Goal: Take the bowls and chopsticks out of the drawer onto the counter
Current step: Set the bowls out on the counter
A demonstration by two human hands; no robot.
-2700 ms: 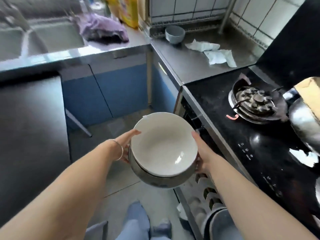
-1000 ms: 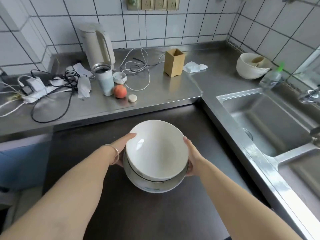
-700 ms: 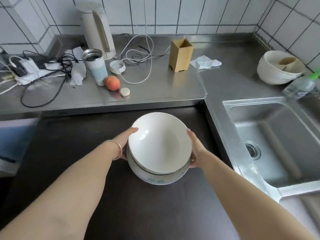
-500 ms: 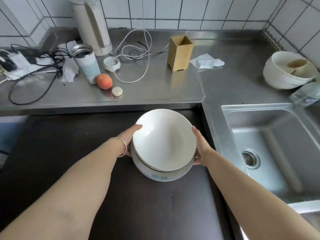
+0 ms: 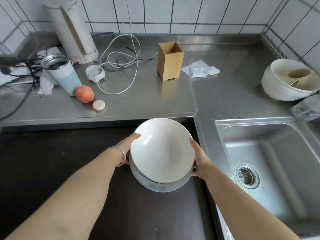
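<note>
Carrying: you clasp the stacked bowls point(image 5: 161, 154) from both sides for balance
Grip: left hand point(image 5: 129, 146) and right hand point(image 5: 199, 159) cupped on the rims; above the dark counter point(image 5: 52, 161), by its sink-side edge

The lower bowl point(image 5: 161, 185) shows only a rim sliver under the top bowl point(image 5: 161, 150). Both bowls hide the fingers of the left hand point(image 5: 127, 148) and right hand point(image 5: 199, 160). The kettle point(image 5: 74, 30) is cut off above, and the bottle point(image 5: 306, 108) at the counter's point(image 5: 155, 99) right edge is blurred.
</note>
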